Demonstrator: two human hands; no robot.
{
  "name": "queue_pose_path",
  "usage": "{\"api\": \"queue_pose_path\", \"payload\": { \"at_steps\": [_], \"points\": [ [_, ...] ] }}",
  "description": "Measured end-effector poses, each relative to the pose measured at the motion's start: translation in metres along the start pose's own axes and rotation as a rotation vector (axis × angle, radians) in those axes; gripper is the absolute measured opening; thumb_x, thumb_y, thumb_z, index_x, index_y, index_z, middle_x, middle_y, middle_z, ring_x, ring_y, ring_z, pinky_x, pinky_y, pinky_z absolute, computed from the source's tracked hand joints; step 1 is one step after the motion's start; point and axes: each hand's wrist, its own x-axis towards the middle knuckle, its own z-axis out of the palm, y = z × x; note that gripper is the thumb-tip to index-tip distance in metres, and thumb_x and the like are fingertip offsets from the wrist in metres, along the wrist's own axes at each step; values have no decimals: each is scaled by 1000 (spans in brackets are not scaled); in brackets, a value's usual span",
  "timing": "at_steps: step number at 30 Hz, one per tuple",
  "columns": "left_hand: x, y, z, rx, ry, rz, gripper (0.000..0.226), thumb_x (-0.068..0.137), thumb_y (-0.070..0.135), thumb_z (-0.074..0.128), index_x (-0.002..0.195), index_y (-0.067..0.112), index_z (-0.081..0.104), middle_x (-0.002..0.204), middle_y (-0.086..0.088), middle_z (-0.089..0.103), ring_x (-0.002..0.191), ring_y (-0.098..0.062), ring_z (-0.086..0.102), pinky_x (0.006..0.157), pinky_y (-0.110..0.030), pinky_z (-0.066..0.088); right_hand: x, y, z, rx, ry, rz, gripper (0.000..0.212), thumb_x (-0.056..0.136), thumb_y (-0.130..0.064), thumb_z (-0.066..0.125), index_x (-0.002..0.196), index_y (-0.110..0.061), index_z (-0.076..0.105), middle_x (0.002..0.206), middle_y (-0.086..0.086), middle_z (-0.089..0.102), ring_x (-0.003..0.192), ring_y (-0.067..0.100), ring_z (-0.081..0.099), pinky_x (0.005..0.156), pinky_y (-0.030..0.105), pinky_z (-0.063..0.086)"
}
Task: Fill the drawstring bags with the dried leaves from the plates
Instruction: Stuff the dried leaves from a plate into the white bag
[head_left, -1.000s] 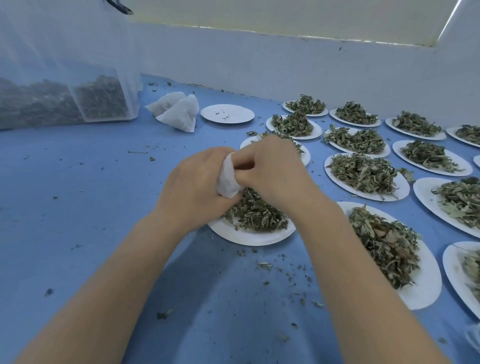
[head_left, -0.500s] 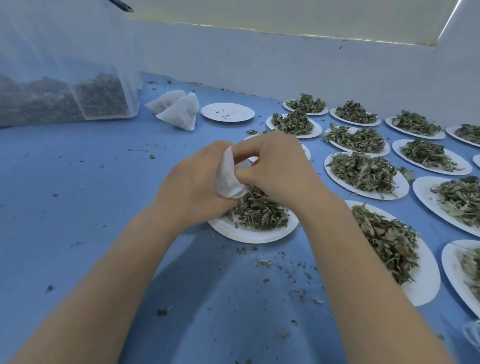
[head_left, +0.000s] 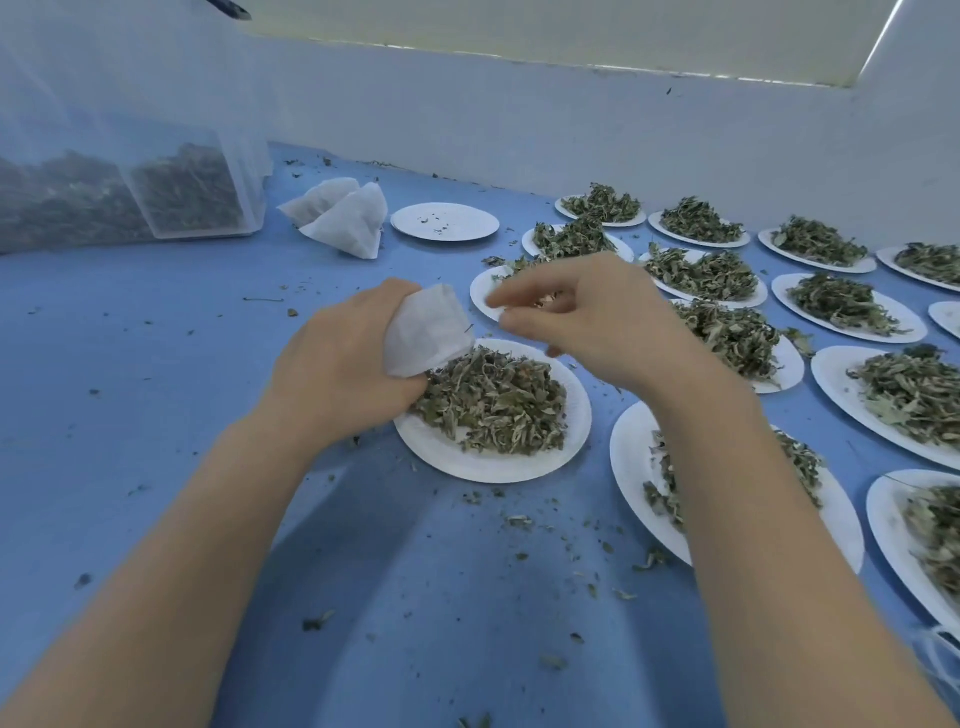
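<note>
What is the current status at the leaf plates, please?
Left hand grips white bag. Right hand empty beside it. Plate full.

Filled bags (head_left: 347, 221) left of bare plate (head_left: 444, 222), leaf plates (head_left: 841, 312) on right w/ bin (head_left: 156, 156) far left

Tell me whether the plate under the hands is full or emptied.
Full. The plate carries a heaped pile of dried leaves, with only its near rim bare. The left hand grips the white bag beside the pile.
</note>
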Motion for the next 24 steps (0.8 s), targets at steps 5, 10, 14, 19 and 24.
{"api": "queue_pose_path", "payload": {
  "at_steps": [5, 10, 14, 19, 24],
  "points": [
    [0, -4, 0, 8, 15, -1, 50, 67, 24, 73, 112, 29, 52, 94, 10, 54, 94, -26, 53, 72, -31, 38, -1, 8, -5, -408, -253, 215, 53, 78, -57, 65, 122, -28, 61, 122, -7, 59, 95, 7, 49, 79, 24, 36],
    [1, -5, 1, 8, -3, 16, 52, 66, 20, 72, 112, 29, 51, 88, 15, 46, 86, -19, 47, 72, -30, 36, 1, 5, 8, -448, -308, 205, 53, 80, -51, 66, 125, -23, 59, 114, 0, 60, 92, 12, 49, 76, 24, 40],
    [1, -4, 3, 17, -27, 24, 51, 67, 22, 71, 113, 30, 50, 91, 15, 49, 90, -21, 51, 75, -33, 41, 3, 7, 8, -358, -205, 145, 29, 81, -37, 70, 104, -20, 71, 87, -1, 62, 74, 11, 53, 64, 20, 43],
    [1, -3, 3, 26, -19, 37, 52, 67, 20, 71, 114, 28, 51, 92, 15, 49, 94, -25, 53, 74, -33, 41, 2, 8, -3, -222, -54, 75, 8, 80, -30, 73, 86, -24, 73, 71, -3, 67, 64, 12, 63, 62, 16, 48],
    [0, -3, 2, 31, -8, 47, 53, 67, 20, 71, 116, 28, 52, 92, 15, 47, 93, -25, 53, 72, -30, 36, -1, 5, -13, -13, 100, -5, 5, 79, -26, 74, 84, -25, 73, 72, -9, 68, 56, 1, 59, 55, 6, 45]
  ]
}}
